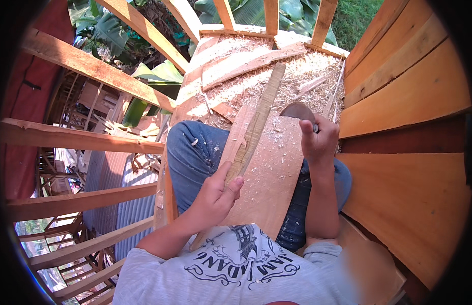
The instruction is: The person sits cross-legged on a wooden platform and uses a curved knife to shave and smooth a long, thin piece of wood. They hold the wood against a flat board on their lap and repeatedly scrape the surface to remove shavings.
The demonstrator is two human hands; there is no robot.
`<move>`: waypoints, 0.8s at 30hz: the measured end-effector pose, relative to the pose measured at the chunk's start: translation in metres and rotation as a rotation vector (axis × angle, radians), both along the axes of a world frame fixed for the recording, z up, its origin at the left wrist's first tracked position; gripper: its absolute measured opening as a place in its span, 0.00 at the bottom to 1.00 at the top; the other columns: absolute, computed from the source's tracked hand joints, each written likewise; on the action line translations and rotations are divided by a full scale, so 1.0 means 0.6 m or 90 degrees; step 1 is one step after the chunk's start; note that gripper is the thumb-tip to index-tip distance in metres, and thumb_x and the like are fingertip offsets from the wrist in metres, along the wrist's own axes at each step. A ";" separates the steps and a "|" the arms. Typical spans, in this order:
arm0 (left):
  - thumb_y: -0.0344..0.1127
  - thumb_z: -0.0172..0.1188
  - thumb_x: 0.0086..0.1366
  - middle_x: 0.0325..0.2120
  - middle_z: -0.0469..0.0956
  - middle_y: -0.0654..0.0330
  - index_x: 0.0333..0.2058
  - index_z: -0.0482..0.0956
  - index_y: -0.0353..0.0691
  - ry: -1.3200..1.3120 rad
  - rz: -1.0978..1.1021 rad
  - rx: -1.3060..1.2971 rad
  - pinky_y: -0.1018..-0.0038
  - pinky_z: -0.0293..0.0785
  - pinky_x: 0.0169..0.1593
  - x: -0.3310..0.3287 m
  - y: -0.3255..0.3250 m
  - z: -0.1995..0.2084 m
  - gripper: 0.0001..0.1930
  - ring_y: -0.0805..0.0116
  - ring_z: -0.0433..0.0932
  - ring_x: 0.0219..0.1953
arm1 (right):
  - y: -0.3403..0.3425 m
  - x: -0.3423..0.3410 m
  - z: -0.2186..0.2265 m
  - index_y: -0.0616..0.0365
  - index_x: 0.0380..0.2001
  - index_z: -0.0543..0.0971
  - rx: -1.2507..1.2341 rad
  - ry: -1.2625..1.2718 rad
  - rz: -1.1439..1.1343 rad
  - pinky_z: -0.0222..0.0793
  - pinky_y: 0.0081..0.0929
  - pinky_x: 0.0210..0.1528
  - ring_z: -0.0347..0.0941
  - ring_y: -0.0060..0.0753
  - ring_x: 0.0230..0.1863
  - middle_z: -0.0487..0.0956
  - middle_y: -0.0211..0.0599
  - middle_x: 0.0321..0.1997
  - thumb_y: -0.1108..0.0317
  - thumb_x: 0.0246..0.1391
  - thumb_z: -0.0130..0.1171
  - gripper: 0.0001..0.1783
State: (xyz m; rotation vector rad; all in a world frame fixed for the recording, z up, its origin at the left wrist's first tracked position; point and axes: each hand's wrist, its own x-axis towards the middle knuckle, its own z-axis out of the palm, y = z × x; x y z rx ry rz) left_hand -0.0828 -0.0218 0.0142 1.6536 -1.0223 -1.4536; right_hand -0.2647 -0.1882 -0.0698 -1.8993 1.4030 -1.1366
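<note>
My left hand (215,195) grips the near end of a long wood strip (257,122) across my lap; my right hand (317,142) clenches what looks like a curved blade (296,110), which could slip toward my left fingers.

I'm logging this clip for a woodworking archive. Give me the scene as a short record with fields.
Setting: raised wooden platform with open railings, banana leaves beyond
Person: seated, jeans, grey printed shirt
Left hand: grips the lower end of a long narrow wood strip
Right hand: closed on the handle of a dark-bladed chopping tool, blade beside the strip
Support: wide board across the lap, under the strip
Debris: wood shavings over floor and board
</note>
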 end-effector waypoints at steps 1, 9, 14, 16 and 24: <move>0.36 0.48 0.69 0.15 0.67 0.62 0.46 0.64 0.30 0.049 0.035 0.024 0.75 0.63 0.22 0.004 -0.006 0.001 0.14 0.73 0.65 0.17 | 0.020 0.016 0.000 0.61 0.11 0.69 -0.033 0.031 0.036 0.60 0.38 0.18 0.67 0.46 0.14 0.64 0.43 0.08 0.26 0.41 0.54 0.42; 0.35 0.47 0.69 0.14 0.67 0.55 0.45 0.63 0.29 -0.116 -0.057 -0.041 0.71 0.64 0.23 -0.015 0.002 0.001 0.14 0.71 0.68 0.17 | 0.016 0.028 -0.025 0.60 0.10 0.66 -0.079 0.065 0.056 0.59 0.35 0.16 0.65 0.43 0.12 0.64 0.38 0.08 0.23 0.36 0.55 0.43; 0.36 0.48 0.69 0.15 0.68 0.57 0.45 0.63 0.29 -0.103 -0.153 -0.061 0.72 0.64 0.23 -0.032 0.019 -0.008 0.14 0.71 0.68 0.18 | -0.068 -0.047 -0.021 0.69 0.14 0.68 0.063 -0.063 -0.135 0.55 0.36 0.20 0.57 0.30 0.14 0.59 0.40 0.08 0.33 0.54 0.47 0.42; 0.36 0.48 0.69 0.15 0.68 0.59 0.46 0.64 0.29 -0.063 -0.100 -0.023 0.72 0.64 0.22 -0.026 0.009 -0.008 0.15 0.72 0.68 0.17 | -0.043 -0.034 -0.008 0.68 0.13 0.68 0.035 -0.111 -0.071 0.54 0.34 0.19 0.56 0.26 0.15 0.59 0.38 0.08 0.32 0.52 0.49 0.42; 0.37 0.46 0.70 0.15 0.66 0.63 0.49 0.64 0.28 -0.023 -0.035 0.000 0.75 0.64 0.24 -0.005 0.003 -0.007 0.17 0.77 0.65 0.19 | 0.027 0.043 -0.013 0.58 0.09 0.64 -0.081 0.055 0.092 0.58 0.34 0.15 0.64 0.44 0.11 0.61 0.38 0.07 0.23 0.36 0.54 0.43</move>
